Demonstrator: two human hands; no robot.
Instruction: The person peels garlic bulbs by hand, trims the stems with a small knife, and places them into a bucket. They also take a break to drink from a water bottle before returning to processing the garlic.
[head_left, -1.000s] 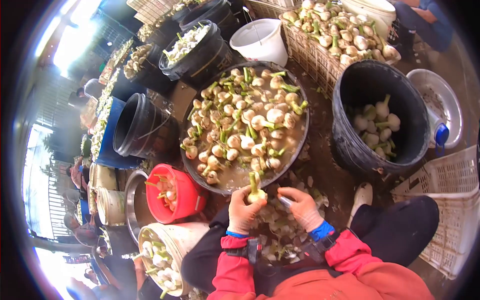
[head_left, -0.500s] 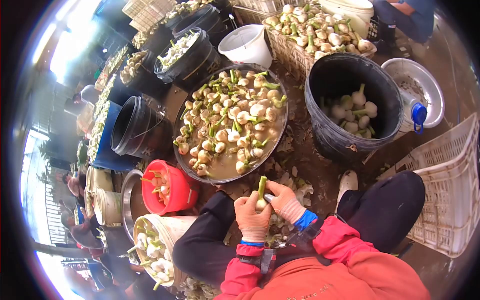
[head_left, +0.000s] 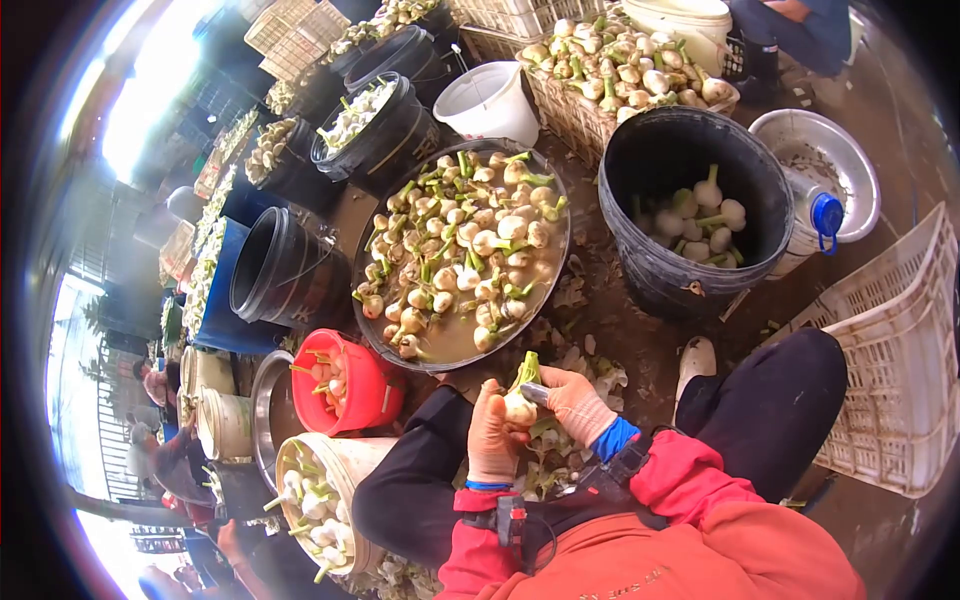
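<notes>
A garlic bulb (head_left: 520,406) with a short green stem is in my gloved left hand (head_left: 494,432), whose fingers wrap round it from the left and below. My right hand (head_left: 577,402), also gloved, is closed at the bulb's right side. From its thumb and fingers juts a small grey metal blade (head_left: 535,393), its tip against the bulb near the base of the stem; the handle is hidden. Just beyond my hands, a wide round basin (head_left: 447,366) holds many garlic bulbs in muddy water.
To the right stand a black bucket (head_left: 640,250) with cleaned bulbs, a metal bowl (head_left: 862,185) and a white crate (head_left: 890,400). A red bucket (head_left: 385,385) and a cream bucket (head_left: 365,465) of garlic are at my left. Peelings (head_left: 560,450) litter the floor between my legs.
My left hand has turned, opening the bulb to view, and its stem now leans right. The metal blade in my right hand shows more clearly against the bulb. The view has shifted slightly.
</notes>
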